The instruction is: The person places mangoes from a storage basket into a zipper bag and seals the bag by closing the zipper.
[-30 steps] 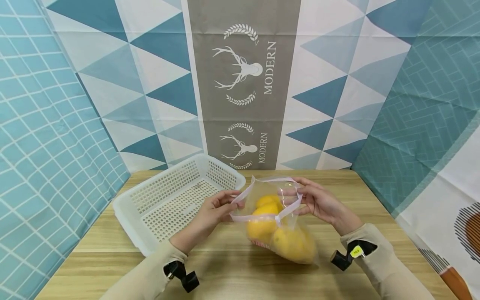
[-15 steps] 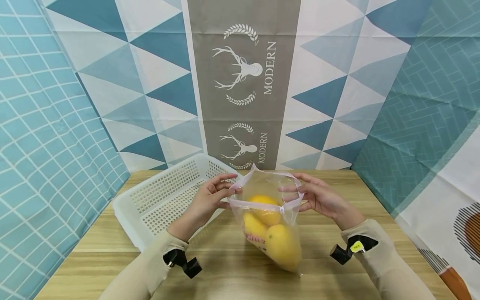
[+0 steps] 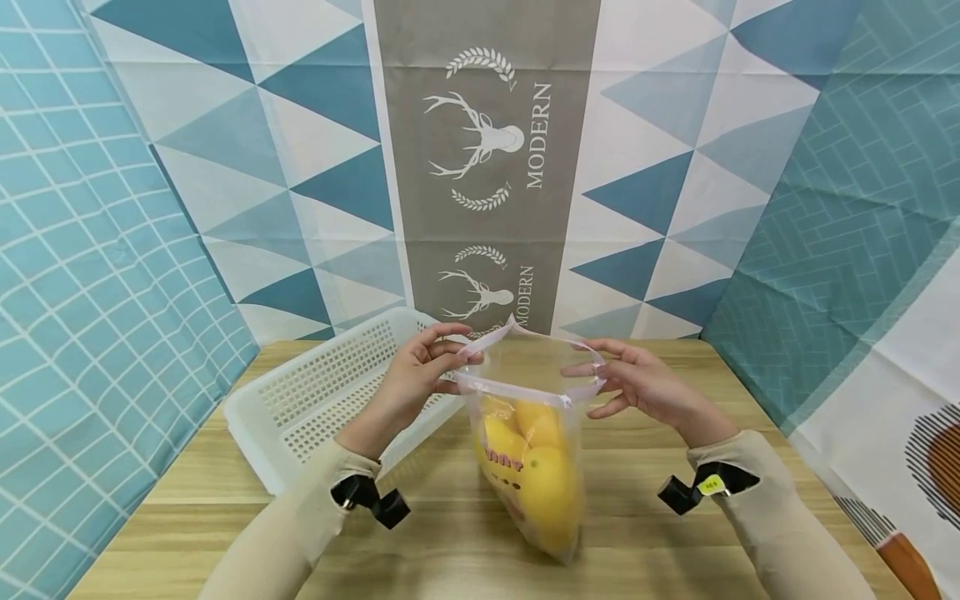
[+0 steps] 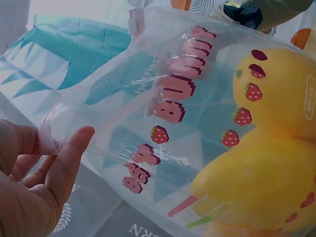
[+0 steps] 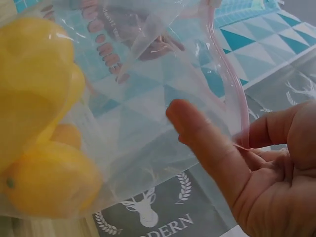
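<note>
A clear zip bag (image 3: pixel 517 390) with a pink rim hangs upright between both hands, its mouth held apart. Several yellow fruits (image 3: pixel 551 492), lemon-like in shape, fill its lower part. My left hand (image 3: pixel 418 368) pinches the left side of the rim; in the left wrist view the thumb and fingers close on the pink edge, beside pink lettering and printed strawberries. On the opposite side, my right hand (image 3: pixel 641 383) pinches the rim, with one digit (image 5: pixel 197 133) stretched along the bag wall in the right wrist view.
A white perforated plastic basket (image 3: pixel 258 450) stands at the back left of the wooden table (image 3: pixel 637 533), behind the left forearm. Patterned cloth (image 3: pixel 487 167) covers the walls behind and to the sides. Each wrist carries a small black camera (image 3: pixel 390 507).
The bag has swung from leaning sideways to hanging nearly upright, and its rim has risen a little. The fruits have settled toward its bottom. Both hands keep their hold on the rim.
</note>
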Demonstrator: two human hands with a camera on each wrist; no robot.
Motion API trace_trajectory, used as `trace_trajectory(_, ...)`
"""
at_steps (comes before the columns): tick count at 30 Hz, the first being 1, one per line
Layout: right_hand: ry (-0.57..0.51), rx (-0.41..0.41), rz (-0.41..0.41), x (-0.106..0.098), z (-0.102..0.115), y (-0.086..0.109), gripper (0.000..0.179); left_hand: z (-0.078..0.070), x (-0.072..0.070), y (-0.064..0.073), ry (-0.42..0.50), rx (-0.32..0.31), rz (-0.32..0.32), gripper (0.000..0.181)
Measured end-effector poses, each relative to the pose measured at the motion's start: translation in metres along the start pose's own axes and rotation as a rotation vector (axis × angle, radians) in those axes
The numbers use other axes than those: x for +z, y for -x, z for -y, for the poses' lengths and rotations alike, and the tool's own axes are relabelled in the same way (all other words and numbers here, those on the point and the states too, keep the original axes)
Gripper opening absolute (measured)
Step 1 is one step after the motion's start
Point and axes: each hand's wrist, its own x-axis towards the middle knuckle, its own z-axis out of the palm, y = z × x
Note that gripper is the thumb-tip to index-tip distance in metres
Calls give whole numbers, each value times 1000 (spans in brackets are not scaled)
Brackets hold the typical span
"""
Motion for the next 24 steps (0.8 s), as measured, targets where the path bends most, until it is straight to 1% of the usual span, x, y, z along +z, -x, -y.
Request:
trace_trajectory(3,107,35,-62,2,4,-1,37,-2,0,-2,-28,13,-11,34)
trace_trajectory(8,313,87,-152,6,13,-3,46,-4,0,-7,-45,24,-26,33)
trace_trajectory(11,436,95,-189,10,18,-5,45,-4,1,-9,-39,25,-27,32)
trace_trajectory(14,528,97,-226,13,21,-7,43,-3,3,-11,-37,24,-19,32)
trace_trajectory(17,572,104,-251,14,22,-9,42,-1,4,-12,-24,16,-7,31)
trace_trajectory(24,572,104,-254,10,17,-9,42,6,4,-14,40,-11,15,31)
